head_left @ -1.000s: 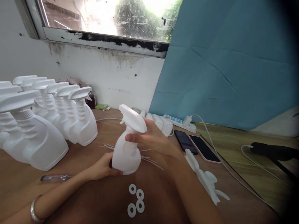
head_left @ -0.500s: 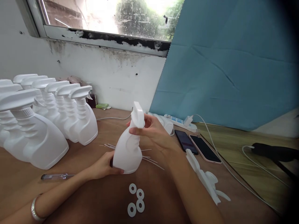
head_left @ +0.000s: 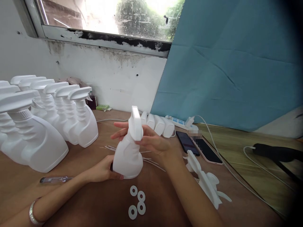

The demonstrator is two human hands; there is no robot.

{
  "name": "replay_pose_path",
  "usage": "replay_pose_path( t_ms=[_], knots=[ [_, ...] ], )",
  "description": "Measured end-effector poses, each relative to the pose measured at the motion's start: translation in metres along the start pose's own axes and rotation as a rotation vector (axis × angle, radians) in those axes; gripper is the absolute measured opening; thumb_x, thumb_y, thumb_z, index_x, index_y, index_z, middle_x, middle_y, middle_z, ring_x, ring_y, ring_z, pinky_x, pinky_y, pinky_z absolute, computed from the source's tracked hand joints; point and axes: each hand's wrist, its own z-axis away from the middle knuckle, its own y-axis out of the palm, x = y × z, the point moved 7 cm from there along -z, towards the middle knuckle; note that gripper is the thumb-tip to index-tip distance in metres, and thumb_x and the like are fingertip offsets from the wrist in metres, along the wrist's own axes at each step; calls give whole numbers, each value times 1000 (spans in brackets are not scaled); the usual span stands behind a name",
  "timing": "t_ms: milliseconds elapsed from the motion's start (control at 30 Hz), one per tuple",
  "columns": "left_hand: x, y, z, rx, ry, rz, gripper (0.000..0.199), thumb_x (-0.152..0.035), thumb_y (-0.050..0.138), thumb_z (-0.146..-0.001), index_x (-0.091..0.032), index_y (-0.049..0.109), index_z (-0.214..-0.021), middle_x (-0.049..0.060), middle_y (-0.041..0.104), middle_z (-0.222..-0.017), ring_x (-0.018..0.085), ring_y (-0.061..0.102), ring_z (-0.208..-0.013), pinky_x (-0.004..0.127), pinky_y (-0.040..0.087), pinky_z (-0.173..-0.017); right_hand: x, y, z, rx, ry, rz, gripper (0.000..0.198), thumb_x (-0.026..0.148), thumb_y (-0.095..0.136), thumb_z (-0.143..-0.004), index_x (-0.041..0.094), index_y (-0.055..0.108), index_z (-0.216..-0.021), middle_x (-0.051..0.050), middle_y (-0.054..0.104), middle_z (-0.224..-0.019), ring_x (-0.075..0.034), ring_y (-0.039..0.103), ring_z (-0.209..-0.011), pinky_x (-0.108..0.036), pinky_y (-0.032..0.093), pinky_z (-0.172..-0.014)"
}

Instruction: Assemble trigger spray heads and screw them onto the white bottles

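Note:
A white spray bottle stands slightly tilted in the middle, with its white trigger head on top. My left hand is closed round the bottle's lower left side, thumb along the base. At the neck, my right hand has its thumb on the near side and its fingers reaching behind, two of them stretched out to the left. The bottle hides part of that grip. Several white ring washers lie on the table below. Thin white tubes lie behind the bottle.
Several white spray bottles stand at the left, near a screwdriver. More white bottles lie at the back. On the right are loose trigger heads, two phones, a power strip and a cable.
My right hand's fingers have spread out leftward behind the neck, and its thumb sits lower. The trigger head has turned a little. My left hand keeps its hold on the bottle.

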Motion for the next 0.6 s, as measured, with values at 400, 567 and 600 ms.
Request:
replay_pose_path(
  t_ms=[400, 567, 600],
  knots=[
    [5, 6, 2, 28, -56, 66, 41, -30, 71, -64, -13, 59, -100, 5, 63, -92, 22, 55, -88, 32, 46, -77, -4, 6, -5, -216, 50, 23, 8, 24, 65, -69, 18, 60, -67, 0, 60, -76, -12, 53, -71, -26, 41, -68],
    [2, 2, 0, -78, 12, 18, 39, -33, 72, -63, -11, 60, -93, 6, 63, -91, 22, 55, -86, 32, 46, -75, 3, 6, 2, -413, 101, 160, 10, 27, 64, -71, 17, 62, -68, 0, 61, -75, -11, 51, -66, -25, 40, -62],
    [1, 2, 0, -105, 19, 15, 39, -34, 72, -63, -11, 60, -92, 6, 63, -91, 23, 55, -86, 32, 46, -74, 5, 7, 3, -440, 101, 193, 11, 28, 64, -71, 17, 63, -68, 0, 60, -74, -11, 50, -66, -25, 39, -61]
  ],
)
